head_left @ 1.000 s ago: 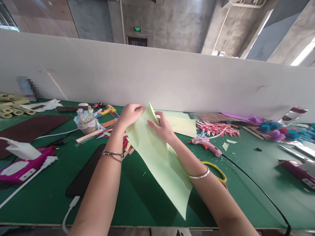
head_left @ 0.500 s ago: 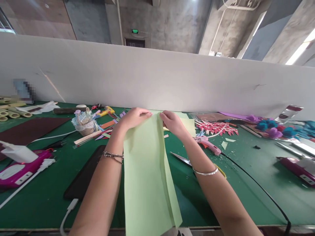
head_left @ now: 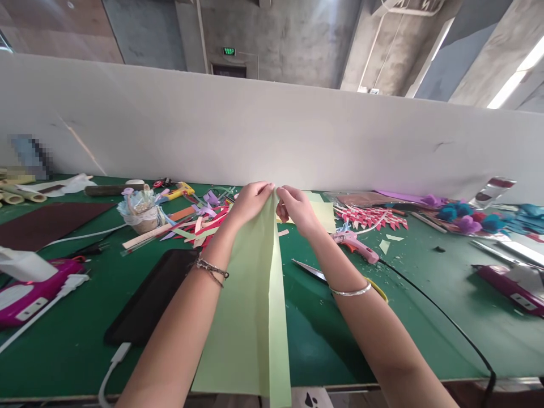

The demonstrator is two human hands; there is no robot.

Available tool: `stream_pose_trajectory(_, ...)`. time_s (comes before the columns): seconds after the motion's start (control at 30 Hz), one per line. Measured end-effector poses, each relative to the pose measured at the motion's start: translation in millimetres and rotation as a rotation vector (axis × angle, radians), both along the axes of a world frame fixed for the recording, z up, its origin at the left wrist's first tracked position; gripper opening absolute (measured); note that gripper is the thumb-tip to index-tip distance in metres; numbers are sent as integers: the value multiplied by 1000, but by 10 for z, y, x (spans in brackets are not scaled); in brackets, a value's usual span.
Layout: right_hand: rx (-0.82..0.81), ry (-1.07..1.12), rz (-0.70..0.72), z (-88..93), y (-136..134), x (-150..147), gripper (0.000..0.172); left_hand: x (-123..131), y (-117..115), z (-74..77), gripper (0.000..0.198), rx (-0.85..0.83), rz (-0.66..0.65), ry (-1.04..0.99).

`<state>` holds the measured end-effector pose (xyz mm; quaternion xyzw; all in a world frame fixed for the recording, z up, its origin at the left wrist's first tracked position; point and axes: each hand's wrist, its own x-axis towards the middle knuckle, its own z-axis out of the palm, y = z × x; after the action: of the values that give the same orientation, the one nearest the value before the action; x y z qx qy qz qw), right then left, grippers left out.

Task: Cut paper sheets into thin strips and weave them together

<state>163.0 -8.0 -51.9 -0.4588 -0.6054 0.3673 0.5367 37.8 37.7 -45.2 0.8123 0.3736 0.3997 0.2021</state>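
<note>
A long light green paper sheet (head_left: 250,306) runs from the near table edge toward the white partition, folded lengthwise with a crease down its middle. My left hand (head_left: 250,203) pinches its far top corner from the left. My right hand (head_left: 297,209) pinches the same far end from the right, so both sets of fingertips meet at the paper's top. Each wrist wears a bracelet. Scissors (head_left: 312,271) with yellow handles lie on the green table (head_left: 425,317) just right of the sheet, under my right forearm.
A pink glue gun (head_left: 355,245) and its black cable lie to the right. A black phone (head_left: 147,294) on a white cable lies left. Paper scraps (head_left: 199,224), a small basket (head_left: 142,211), red-white paper pieces (head_left: 369,217), pompoms (head_left: 463,218) and magenta devices (head_left: 29,286) crowd the table.
The sheet swung from a slant to straight and was folded narrower. My hands moved together at its far end, and the scissors came into view.
</note>
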Motion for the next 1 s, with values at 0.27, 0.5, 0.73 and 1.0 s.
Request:
stream_pose_trajectory(0.27,-26,22,41,-13,-18,-8,32,28,-32,-8,32,0,69,-82)
stream_pose_trajectory(0.5,-78,-47,-7,-23,-15,-41,31,-54,-22,13,33,69,224,51)
stream_pose_trajectory(0.73,-113,-275,-82,-7,-44,-87,38,-38,-54,20,34,124,267,188)
stream_pose_trajectory(1.0,-197,-202,-16,-51,-11,-45,38,-125,-30,50,34,129,293,171)
